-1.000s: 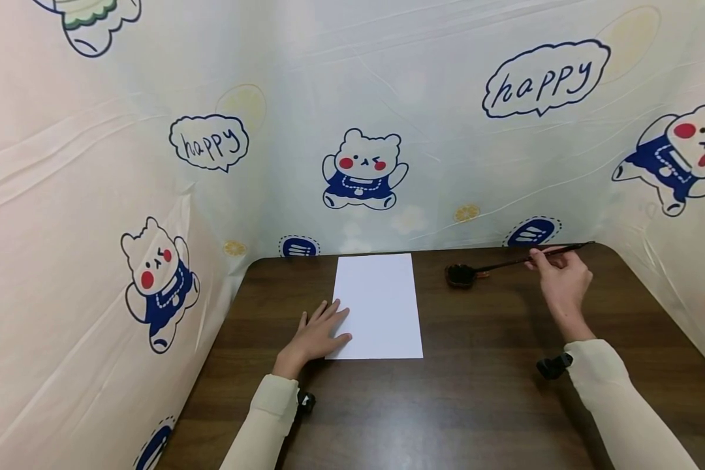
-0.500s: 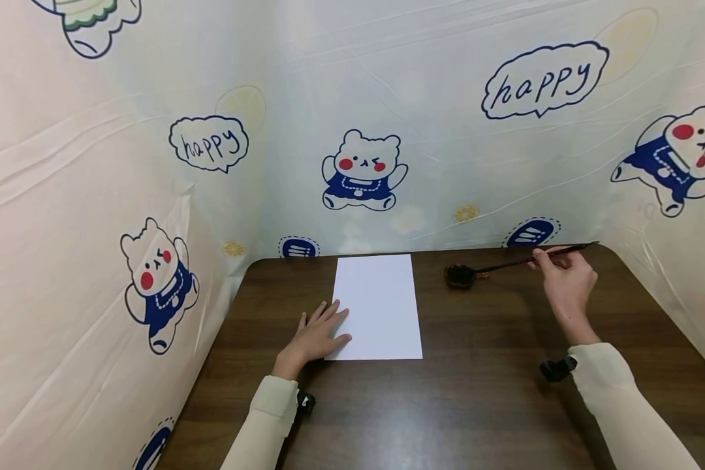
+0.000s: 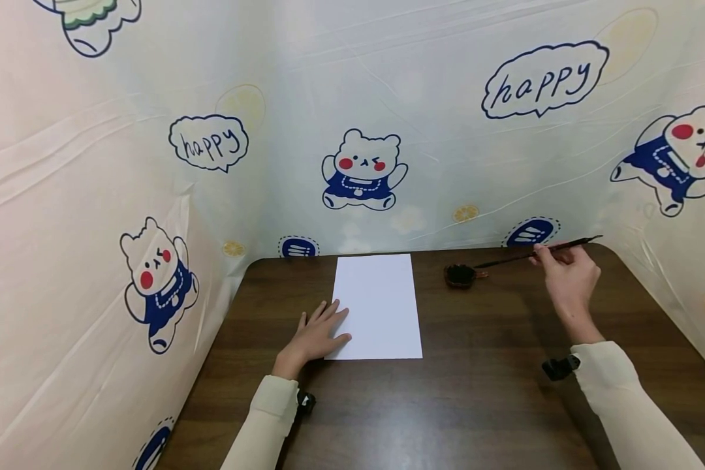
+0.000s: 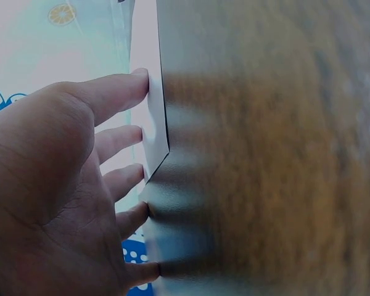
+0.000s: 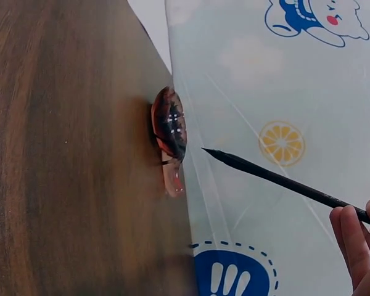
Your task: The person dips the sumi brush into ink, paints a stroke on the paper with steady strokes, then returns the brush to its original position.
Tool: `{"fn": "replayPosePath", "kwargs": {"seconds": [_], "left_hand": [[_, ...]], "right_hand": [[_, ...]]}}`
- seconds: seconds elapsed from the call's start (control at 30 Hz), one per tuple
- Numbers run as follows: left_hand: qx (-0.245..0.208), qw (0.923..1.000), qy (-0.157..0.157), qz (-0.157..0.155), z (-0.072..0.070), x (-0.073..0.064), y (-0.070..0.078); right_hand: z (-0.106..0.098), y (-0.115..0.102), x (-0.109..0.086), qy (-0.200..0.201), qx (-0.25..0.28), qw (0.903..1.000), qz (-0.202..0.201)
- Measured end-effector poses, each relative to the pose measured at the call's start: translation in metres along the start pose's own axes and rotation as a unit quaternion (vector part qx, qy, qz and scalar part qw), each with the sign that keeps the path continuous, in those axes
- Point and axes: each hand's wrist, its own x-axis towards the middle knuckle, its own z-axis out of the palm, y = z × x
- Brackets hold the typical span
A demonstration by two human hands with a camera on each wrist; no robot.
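Observation:
My left hand lies with spread fingers on the lower left part of a white sheet of paper. In the left wrist view, thumb and some fingertips touch the sheet, while others rest on the table beside its corner. My right hand pinches a dark writing brush by its handle. Leftward points the black, tapered brush tip, just off a small reddish-brown ink dish. Dark, glossy liquid shows in the dish, and a short pinkish tab sticks out from one end.
The dark wooden table ends at a printed cloth curtain that hangs behind and along both sides. A black camera is strapped at the right wrist, another camera at the left.
The right hand has moved slightly right with the brush, drawing its tip back from over the ink dish to the dish's right side. The left hand and paper have stayed put.

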Motion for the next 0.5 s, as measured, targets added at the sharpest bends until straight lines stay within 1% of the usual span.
{"fn": "replayPosePath", "kwargs": {"seconds": [0.2, 0.33, 0.43, 0.5], "left_hand": [[-0.002, 1.0000, 0.001, 0.000, 0.000, 0.000, 0.000], [0.000, 1.0000, 0.004, 0.000, 0.001, 0.000, -0.001], [0.001, 1.0000, 0.004, 0.001, 0.001, 0.000, -0.001], [0.001, 1.0000, 0.002, 0.002, 0.000, 0.000, -0.001]], "right_hand": [[0.002, -0.010, -0.001, 0.000, 0.016, 0.9998, -0.006], [0.002, -0.016, -0.001, 0.001, 0.012, 0.9997, -0.021], [0.003, -0.024, -0.004, -0.003, 0.014, 0.9994, -0.030], [0.004, -0.031, -0.006, -0.006, 0.026, 0.9992, -0.031]]}}
